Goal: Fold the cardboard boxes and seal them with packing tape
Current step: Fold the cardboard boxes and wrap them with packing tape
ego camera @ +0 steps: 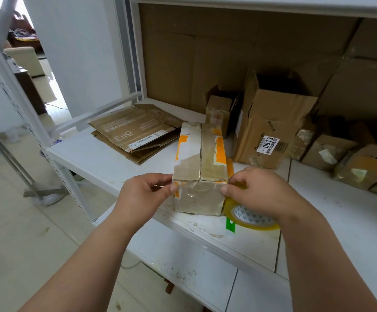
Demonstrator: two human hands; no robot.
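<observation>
A small cardboard box, patched with orange and white print and old tape, stands closed at the front edge of a white shelf, its two top flaps meeting along a centre seam. Its contents cannot be seen. Clear tape spans the near end face. The left hand pinches the tape at the box's near left corner, thumb and fingers curled on it. The right hand presses a thumb at the near right corner while its curled fingers hold a roll of yellowish packing tape, which sits just beside the box on the right; a green tab hangs below the roll at the shelf's front edge.

Behind the box to the left, flattened cardboard printed with white lettering lies in a stack near the shelf's left edge. Behind to the right, a tall open carton with a barcode label reading 0613 leans toward the rear; its interior is dark and nothing can be made out inside. To its left stands a smaller open carton, also with dark interior. Along the right side of the shelf sits a row of small taped boxes, touching one another. Large brown cardboard sheets line the back of the shelf.
</observation>
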